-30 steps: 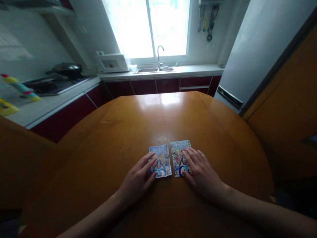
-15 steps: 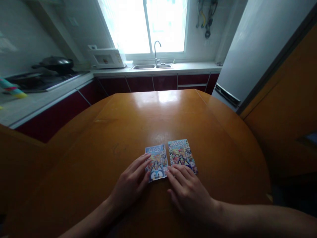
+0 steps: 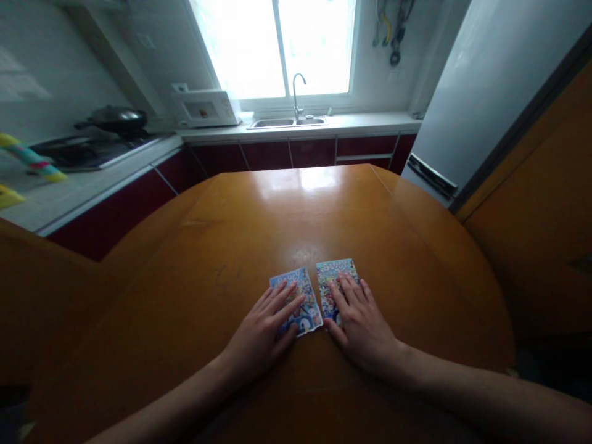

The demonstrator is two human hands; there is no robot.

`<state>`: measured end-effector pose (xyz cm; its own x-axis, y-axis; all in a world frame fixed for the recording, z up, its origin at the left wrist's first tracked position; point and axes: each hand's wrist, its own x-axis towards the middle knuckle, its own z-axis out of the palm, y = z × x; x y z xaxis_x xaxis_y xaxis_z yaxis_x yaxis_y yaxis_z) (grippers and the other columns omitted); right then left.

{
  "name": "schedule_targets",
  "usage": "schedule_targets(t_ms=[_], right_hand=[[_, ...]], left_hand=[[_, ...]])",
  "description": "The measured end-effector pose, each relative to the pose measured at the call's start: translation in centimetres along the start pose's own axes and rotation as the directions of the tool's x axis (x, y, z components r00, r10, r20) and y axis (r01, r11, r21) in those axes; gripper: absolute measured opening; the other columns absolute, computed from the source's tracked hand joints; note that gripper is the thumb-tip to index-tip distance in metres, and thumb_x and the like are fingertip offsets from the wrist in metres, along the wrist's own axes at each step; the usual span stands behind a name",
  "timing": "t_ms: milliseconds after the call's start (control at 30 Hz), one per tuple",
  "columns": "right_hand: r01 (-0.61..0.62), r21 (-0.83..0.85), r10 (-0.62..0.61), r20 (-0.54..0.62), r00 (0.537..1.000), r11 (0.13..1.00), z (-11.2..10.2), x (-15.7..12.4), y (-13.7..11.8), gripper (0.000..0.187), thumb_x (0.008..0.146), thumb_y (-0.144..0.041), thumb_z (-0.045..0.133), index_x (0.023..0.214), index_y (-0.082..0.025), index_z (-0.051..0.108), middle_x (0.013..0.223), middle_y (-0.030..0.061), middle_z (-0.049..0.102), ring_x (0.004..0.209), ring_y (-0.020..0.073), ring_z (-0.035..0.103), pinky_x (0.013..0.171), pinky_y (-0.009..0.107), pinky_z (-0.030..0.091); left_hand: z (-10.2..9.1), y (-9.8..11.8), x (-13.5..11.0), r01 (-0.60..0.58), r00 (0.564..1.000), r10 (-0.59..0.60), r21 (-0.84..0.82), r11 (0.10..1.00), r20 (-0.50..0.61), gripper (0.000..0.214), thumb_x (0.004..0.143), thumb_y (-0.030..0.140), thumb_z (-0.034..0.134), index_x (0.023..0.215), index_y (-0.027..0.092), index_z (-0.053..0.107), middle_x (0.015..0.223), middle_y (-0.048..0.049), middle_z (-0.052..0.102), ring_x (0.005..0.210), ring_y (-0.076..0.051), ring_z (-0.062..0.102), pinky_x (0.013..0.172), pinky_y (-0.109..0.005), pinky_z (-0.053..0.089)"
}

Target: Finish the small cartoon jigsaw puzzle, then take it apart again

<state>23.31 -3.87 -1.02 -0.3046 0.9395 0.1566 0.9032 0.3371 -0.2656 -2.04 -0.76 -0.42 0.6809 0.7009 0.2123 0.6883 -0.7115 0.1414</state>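
Observation:
Two colourful printed cards or small booklets lie side by side on the wooden table [image 3: 296, 222], with a narrow gap between them. The left card [image 3: 311, 316] has pale blue lettering at the top and a blue cartoon face near its uneven lower edge; it is slightly tilted. My left hand [image 3: 264, 330] rests on it, open, fingers spread over its middle and left side. Crowded with small figures, the right card [image 3: 330, 269] is partly hidden under my right hand [image 3: 361, 327]. That hand lies flat and open, its thumb by the card's lower left corner.
Beyond the table, a counter holds a sink [image 3: 272, 123] with a tall faucet [image 3: 296, 98] and a white microwave [image 3: 208, 109]. A dark pan [image 3: 118, 118] sits on the stove at left. A grey fridge [image 3: 490, 92] stands at right.
My left hand has slid further onto the left card, which has turned slightly. My right hand has moved from the gap and lower edge up onto the right card, fingers spread.

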Motion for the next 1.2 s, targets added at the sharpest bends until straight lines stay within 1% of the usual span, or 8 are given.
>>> schedule_targets(t_ms=[167, 300, 433, 633, 767, 933, 1067, 1200], right_hand=[[-0.017, -0.014, 0.018, 0.059, 0.998, 1.000, -0.7, -0.2, 1.5, 0.065, 0.095, -0.047, 0.043, 0.150, -0.012, 0.040, 0.158, 0.0167, 0.034, 0.148, 0.0316, 0.024, 0.120, 0.054, 0.016], [-0.038, -0.023, 0.039, 0.034, 0.999, 0.999, -1.3, -0.5, 4.0, 0.065, 0.095, -0.047, 0.043, 0.151, -0.015, 0.039, 0.159, 0.0158, 0.033, 0.148, 0.0295, 0.023, 0.120, 0.054, 0.015], [-0.073, -0.025, 0.073, 0.002, 0.997, 0.997, -1.8, -0.5, 7.5, 0.065, 0.095, -0.049, 0.043, 0.150, -0.016, 0.039, 0.159, 0.0157, 0.033, 0.148, 0.0295, 0.024, 0.119, 0.057, 0.015], [-0.122, -0.042, 0.122, -0.013, 0.992, 0.992, -3.2, 0.3, 14.1, 0.066, 0.094, -0.052, 0.043, 0.150, -0.018, 0.039, 0.158, 0.0150, 0.034, 0.148, 0.0288, 0.025, 0.119, 0.057, 0.014], [-0.129, -0.044, 0.129, 0.002, 0.992, 0.991, -4.4, 1.6, 18.3, 0.065, 0.095, -0.054, 0.040, 0.151, -0.020, 0.039, 0.159, 0.0142, 0.033, 0.148, 0.0289, 0.026, 0.118, 0.058, 0.013], [-0.177, -0.036, 0.177, -0.002, 0.984, 0.984, -5.5, 3.7, 23.0, 0.066, 0.094, -0.054, 0.042, 0.151, -0.019, 0.039, 0.159, 0.0145, 0.033, 0.147, 0.0304, 0.027, 0.118, 0.058, 0.013], [-0.177, -0.017, 0.177, -0.010, 0.984, 0.984, -6.0, 4.8, 25.5, 0.065, 0.094, -0.053, 0.042, 0.150, -0.018, 0.041, 0.159, 0.0149, 0.033, 0.146, 0.0313, 0.028, 0.118, 0.058, 0.014], [-0.182, 0.007, 0.182, -0.035, 0.983, 0.983, -6.2, 5.2, 26.7, 0.067, 0.093, -0.052, 0.045, 0.148, -0.016, 0.043, 0.157, 0.0158, 0.036, 0.144, 0.0323, 0.032, 0.117, 0.060, 0.016]], left_hand=[[-0.4, 0.6, 1.2, 0.017, 0.997, -0.013, -0.043, 0.999, 0.075, 0.056, 0.091, 0.026, 0.054, 0.146, 0.027, 0.043, 0.156, -0.0068, 0.038, 0.144, -0.030, 0.036, 0.116, -0.056, 0.036], [0.0, 1.3, 3.5, -0.013, 0.997, 0.021, -0.098, 0.995, 0.077, 0.055, 0.088, 0.024, 0.056, 0.142, 0.028, 0.049, 0.155, -0.0052, 0.039, 0.144, -0.030, 0.036, 0.118, -0.055, 0.034], [1.0, 2.1, 7.3, -0.059, 0.994, 0.070, -0.139, 0.989, 0.080, 0.052, 0.087, 0.027, 0.057, 0.139, 0.028, 0.052, 0.154, -0.0050, 0.041, 0.143, -0.030, 0.037, 0.118, -0.056, 0.034], [2.9, 3.2, 14.1, -0.160, 0.980, 0.179, -0.188, 0.969, 0.091, 0.052, 0.087, 0.030, 0.057, 0.139, 0.029, 0.053, 0.153, -0.0034, 0.043, 0.144, -0.029, 0.036, 0.120, -0.053, 0.030], [4.3, 3.2, 19.0, -0.186, 0.975, 0.206, -0.201, 0.962, 0.082, 0.051, 0.087, 0.032, 0.057, 0.138, 0.029, 0.054, 0.153, -0.0035, 0.042, 0.144, -0.029, 0.035, 0.120, -0.052, 0.028], [5.9, 3.3, 24.6, -0.184, 0.977, 0.202, -0.198, 0.963, 0.074, 0.049, 0.089, 0.034, 0.054, 0.138, 0.030, 0.054, 0.151, -0.0038, 0.045, 0.144, -0.030, 0.034, 0.122, -0.058, 0.016], [6.8, 3.8, 27.8, -0.212, 0.968, 0.236, -0.214, 0.953, 0.090, 0.049, 0.090, 0.037, 0.054, 0.139, 0.029, 0.053, 0.153, -0.0046, 0.043, 0.145, -0.030, 0.031, 0.122, -0.058, 0.014], [7.2, 4.2, 29.3, -0.231, 0.963, 0.254, -0.207, 0.951, 0.092, 0.047, 0.093, 0.039, 0.050, 0.139, 0.028, 0.053, 0.154, -0.0044, 0.042, 0.146, -0.031, 0.029, 0.122, -0.055, 0.017]])
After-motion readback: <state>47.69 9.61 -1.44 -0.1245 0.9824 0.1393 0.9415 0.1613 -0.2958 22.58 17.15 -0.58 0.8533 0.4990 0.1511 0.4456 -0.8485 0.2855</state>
